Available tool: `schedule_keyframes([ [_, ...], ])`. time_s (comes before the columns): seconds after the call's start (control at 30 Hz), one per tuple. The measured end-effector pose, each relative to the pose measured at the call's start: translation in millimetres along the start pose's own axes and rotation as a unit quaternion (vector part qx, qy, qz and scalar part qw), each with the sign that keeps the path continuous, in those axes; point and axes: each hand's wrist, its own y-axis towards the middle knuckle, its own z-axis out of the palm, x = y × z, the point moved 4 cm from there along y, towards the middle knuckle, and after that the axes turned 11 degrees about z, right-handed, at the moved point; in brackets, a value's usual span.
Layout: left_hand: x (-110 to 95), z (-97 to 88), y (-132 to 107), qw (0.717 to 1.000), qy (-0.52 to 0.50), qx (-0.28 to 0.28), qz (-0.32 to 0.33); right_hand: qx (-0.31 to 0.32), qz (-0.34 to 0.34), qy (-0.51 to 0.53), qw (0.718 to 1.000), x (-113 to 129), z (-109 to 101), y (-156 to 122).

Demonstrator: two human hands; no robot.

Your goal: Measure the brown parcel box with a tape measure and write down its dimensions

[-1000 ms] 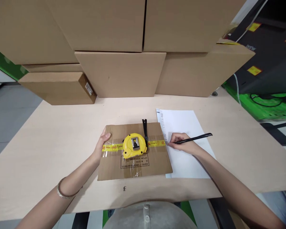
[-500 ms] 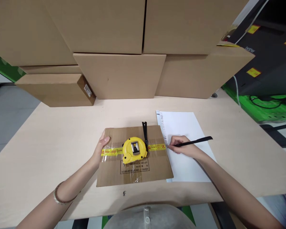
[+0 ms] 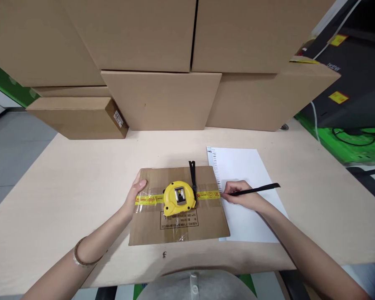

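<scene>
My left hand grips the left edge of a flat cardboard box, thumb on top and fingers hidden along its side. On the box lies a yellow tape measure with a black wrist strap. Yellow tape with red print crosses the box beneath it. My right hand is closed around a black pen, its tip near the right edge of the box. That hand rests on a white notebook, whose left margin is partly covered by the box.
Large cardboard boxes are stacked along the back of the table. A smaller box stands at the back left. To the right are a dark machine and black cables on a green surface.
The whole view has shifted slightly, so everything appears a little further right. Both hands keep their holds on the box and the pen, and the tape measure stays on the box.
</scene>
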Motion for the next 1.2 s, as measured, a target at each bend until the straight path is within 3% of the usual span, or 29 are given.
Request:
schedule_keyframes([
  [0.87,8,-2.7,-1,0.999,-0.043,0.007,0.001,0.005,0.011,-0.019,1.000,-11,-2,3],
  [1.1,8,-2.1,0,0.999,-0.048,0.013,0.011,-0.019,0.047,-0.075,0.996,-6,-7,0],
  [1.2,8,-2.2,-1,0.999,-0.047,0.014,0.001,-0.066,0.078,-0.138,0.985,-4,-14,-5],
])
